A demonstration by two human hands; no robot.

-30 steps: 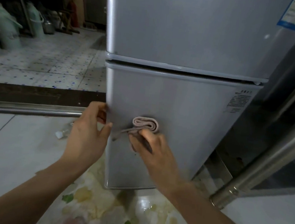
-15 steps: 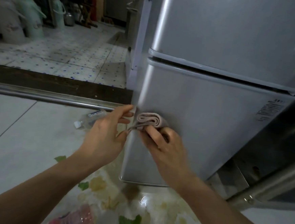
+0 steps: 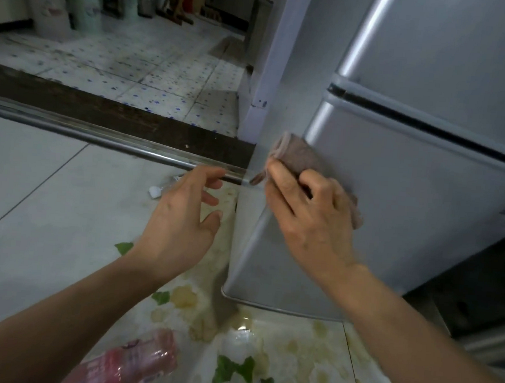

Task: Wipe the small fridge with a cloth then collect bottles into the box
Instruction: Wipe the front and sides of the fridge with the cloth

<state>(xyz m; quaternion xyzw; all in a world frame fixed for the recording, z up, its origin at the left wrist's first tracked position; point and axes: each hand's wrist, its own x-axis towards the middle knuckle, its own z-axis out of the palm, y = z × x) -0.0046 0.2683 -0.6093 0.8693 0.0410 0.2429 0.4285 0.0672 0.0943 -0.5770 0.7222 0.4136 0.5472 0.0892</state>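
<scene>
The task looks to be in its first half: the right hand (image 3: 313, 214) presses a folded pinkish cloth (image 3: 302, 162) flat against the lower door of the small fridge (image 3: 410, 203), at about two o'clock from the picture's centre, fingers curled over the wad and holding it to the metal right at the door's left corner. The left hand (image 3: 182, 219) hovers just to the nine-o'clock side of that corner, fingers spread and loosely bent, holding nothing and touching nothing that I can make out. How much of the fridge is already wiped I cannot tell; the upper door and the side panel show no clear sign either way. The collecting seems not yet begun, since a pink-labelled bottle (image 3: 129, 363) lies on the floor at seven o'clock and a clear bottle (image 3: 162, 188) with a white cap lies near the metal door rail (image 3: 98, 138) at ten o'clock, partly hidden by the left hand. No box is in view. For room, the cloth sits on the vertical edge where front meets side, so a stroke towards nine o'clock would run off the door; open metal lies towards three and twelve o'clock, broken by the dark gap between the doors.
</scene>
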